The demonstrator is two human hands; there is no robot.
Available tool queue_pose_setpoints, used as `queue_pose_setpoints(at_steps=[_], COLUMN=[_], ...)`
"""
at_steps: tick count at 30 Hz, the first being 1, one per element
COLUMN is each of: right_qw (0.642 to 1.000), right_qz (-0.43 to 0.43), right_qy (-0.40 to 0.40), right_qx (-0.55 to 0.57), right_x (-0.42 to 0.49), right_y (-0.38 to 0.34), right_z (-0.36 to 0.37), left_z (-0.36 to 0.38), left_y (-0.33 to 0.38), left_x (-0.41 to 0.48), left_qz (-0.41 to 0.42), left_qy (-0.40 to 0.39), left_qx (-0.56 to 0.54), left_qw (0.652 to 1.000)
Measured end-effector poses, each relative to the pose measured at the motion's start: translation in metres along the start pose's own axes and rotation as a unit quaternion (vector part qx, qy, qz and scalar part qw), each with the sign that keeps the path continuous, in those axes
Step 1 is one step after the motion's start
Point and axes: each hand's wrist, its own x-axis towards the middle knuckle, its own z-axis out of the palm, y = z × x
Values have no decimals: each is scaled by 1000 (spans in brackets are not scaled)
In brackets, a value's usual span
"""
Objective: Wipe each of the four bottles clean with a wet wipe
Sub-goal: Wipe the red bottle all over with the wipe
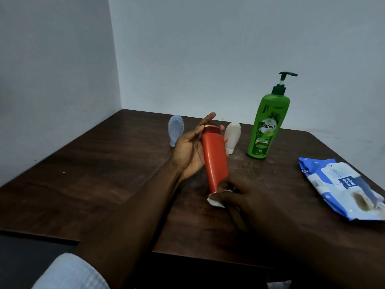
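Observation:
My left hand (190, 152) holds an orange bottle (215, 158) with a dark red cap above the table, fingers curled behind its upper part. My right hand (235, 197) pinches a crumpled white wet wipe (214, 201) against the bottle's lower end. Behind them stand a pale blue translucent bottle (175, 130), a small white bottle (233, 137) resting on its cap, and a tall green pump bottle (267, 124).
A blue and white wet wipe pack (341, 186) lies at the right on the dark wooden table (93, 184). Grey walls close the table's back and left sides. The table's front edge has a step at lower left.

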Motion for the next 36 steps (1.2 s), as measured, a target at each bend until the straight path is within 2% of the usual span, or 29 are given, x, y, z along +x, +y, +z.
queue_pose_setpoints(at_steps=[5, 15, 24, 29, 36], right_qw=[999, 995, 989, 960, 936], right_qz=[-4, 36, 36, 133, 202], right_qy=[7, 91, 143, 217, 222], right_qx=[-33, -14, 23, 119, 184], right_x=[26, 107, 108, 84, 79], right_y=[1, 16, 33, 53, 58], right_z=[-13, -38, -31, -19, -13], left_z=[3, 6, -2, -9, -14], left_y=[1, 5, 2, 1, -1], left_x=[-1, -2, 1, 4, 6], left_qz=[3, 34, 33, 21, 16], left_qy=[-6, -9, -6, 3, 7], left_qx=[-18, -96, -79, -34, -26], left_qw=[1000, 995, 996, 999, 1000])
